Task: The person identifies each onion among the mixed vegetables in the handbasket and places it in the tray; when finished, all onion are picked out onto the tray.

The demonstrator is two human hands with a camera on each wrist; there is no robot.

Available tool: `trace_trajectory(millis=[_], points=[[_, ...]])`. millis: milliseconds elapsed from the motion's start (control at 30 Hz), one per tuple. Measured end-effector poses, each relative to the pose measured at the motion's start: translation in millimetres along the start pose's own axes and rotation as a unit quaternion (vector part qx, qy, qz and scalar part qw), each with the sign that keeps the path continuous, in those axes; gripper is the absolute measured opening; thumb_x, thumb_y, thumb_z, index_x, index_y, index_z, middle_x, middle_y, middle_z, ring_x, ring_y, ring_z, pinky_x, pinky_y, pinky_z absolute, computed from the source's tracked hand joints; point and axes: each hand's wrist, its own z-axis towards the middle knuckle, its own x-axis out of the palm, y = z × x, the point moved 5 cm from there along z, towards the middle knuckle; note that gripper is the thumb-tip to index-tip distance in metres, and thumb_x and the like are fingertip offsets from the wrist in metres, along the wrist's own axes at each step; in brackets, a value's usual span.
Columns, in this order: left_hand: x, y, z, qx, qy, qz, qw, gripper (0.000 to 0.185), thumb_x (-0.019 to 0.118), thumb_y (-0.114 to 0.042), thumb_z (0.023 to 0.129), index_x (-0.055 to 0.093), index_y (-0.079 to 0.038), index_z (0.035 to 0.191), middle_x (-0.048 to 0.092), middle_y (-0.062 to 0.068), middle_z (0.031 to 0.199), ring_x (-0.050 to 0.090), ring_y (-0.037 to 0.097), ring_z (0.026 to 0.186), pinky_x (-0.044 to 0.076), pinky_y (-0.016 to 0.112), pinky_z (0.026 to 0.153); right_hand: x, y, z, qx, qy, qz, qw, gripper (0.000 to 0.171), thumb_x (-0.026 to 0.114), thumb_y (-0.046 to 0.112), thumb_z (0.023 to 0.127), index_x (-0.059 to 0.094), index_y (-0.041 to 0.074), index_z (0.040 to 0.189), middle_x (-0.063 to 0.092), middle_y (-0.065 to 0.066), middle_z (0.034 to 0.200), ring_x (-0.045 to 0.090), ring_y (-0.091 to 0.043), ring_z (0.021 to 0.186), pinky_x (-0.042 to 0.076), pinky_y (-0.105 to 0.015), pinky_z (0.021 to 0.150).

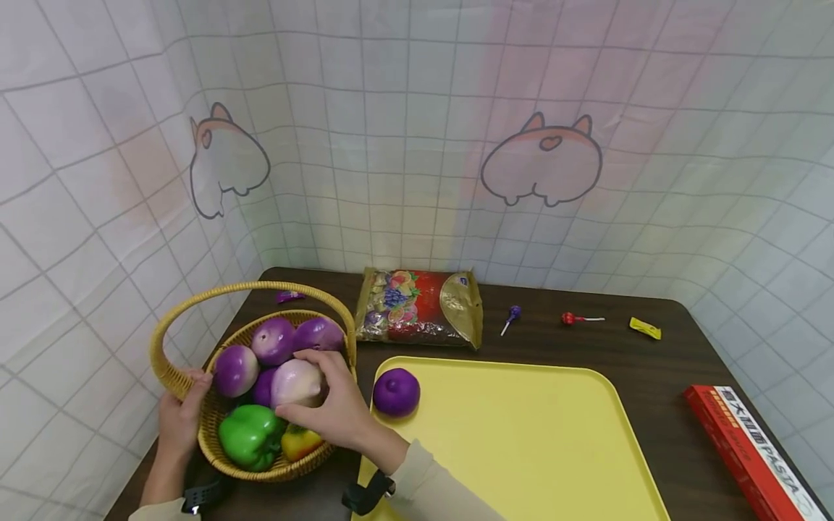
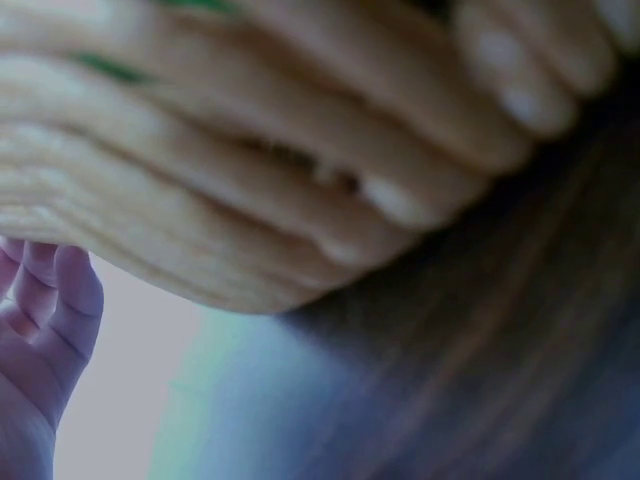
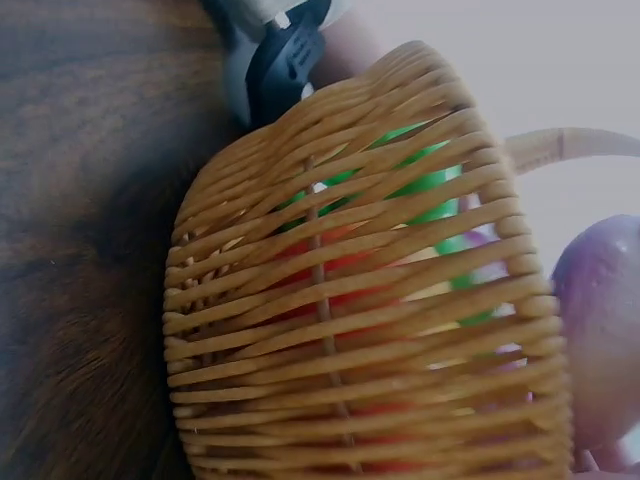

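A wicker basket (image 1: 171, 376) with a hoop handle stands at the table's left. It holds several purple onions (image 1: 274, 339), a green pepper (image 1: 250, 434) and a yellow-orange pepper (image 1: 300, 441). My right hand (image 1: 332, 405) grips a pale purple-white onion (image 1: 296, 382) inside the basket. My left hand (image 1: 184, 414) holds the basket's left rim. One more purple onion (image 1: 396, 391) lies on the yellow tray (image 1: 521, 449). The right wrist view shows the basket's woven wall (image 3: 350, 330) close up with the pale onion (image 3: 600, 320) at its right. The left wrist view shows the blurred weave (image 2: 250, 180) and my fingers (image 2: 45, 320).
A red and gold snack bag (image 1: 420, 307) lies behind the tray. A purple lollipop (image 1: 511, 317), a red lollipop (image 1: 580, 318) and a yellow candy (image 1: 645, 328) sit at the back right. A red pasta box (image 1: 749, 449) lies at the right edge. Tiled curtain walls enclose the table.
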Motion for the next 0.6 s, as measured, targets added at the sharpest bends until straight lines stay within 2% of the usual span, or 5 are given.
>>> trace_trajectory(millis=[167,333,467,600], points=[[-0.6,0.5,1.3,-0.012,0.002,-0.007,0.9999,0.011,0.054,0.004,0.094,0.050,0.002,0.084,0.050,-0.004,0.072,0.043,0.011,0.065,0.036,0.019,0.061,-12,1,-12,0.010,0.014,0.059,0.998,0.073,0.080,0.027,0.080,0.042,0.028,0.142,0.046,0.004,0.134,0.051,-0.008,0.113,0.048,-0.026,0.087],[-0.5,-0.7,1.3,-0.012,0.009,-0.024,0.9996,0.011,0.055,0.005,0.093,0.050,0.002,0.084,0.050,-0.004,0.072,0.043,0.010,0.066,0.036,0.019,0.061,-25,-2,-26,0.023,0.021,0.107,0.994,0.075,0.079,0.020,0.081,0.039,0.023,0.144,0.048,0.001,0.138,0.054,-0.012,0.115,0.052,-0.026,0.084],[-0.1,-1.0,2.0,-0.007,0.009,-0.034,0.9994,0.011,0.054,0.007,0.093,0.049,0.004,0.084,0.050,-0.003,0.072,0.043,0.011,0.065,0.036,0.019,0.061,-39,-1,-36,0.006,0.010,0.115,0.993,0.065,0.079,0.017,0.082,0.046,0.022,0.139,0.049,0.001,0.135,0.054,-0.016,0.116,0.051,-0.029,0.088],[-0.5,-1.5,0.9,-0.009,0.002,-0.011,0.9999,0.011,0.054,0.004,0.094,0.049,0.003,0.085,0.050,-0.004,0.071,0.043,0.011,0.064,0.037,0.019,0.061,-57,-1,-46,-0.046,-0.015,0.125,0.991,0.055,0.077,0.010,0.082,0.056,0.014,0.133,0.049,-0.007,0.133,0.054,-0.023,0.115,0.053,-0.034,0.086]])
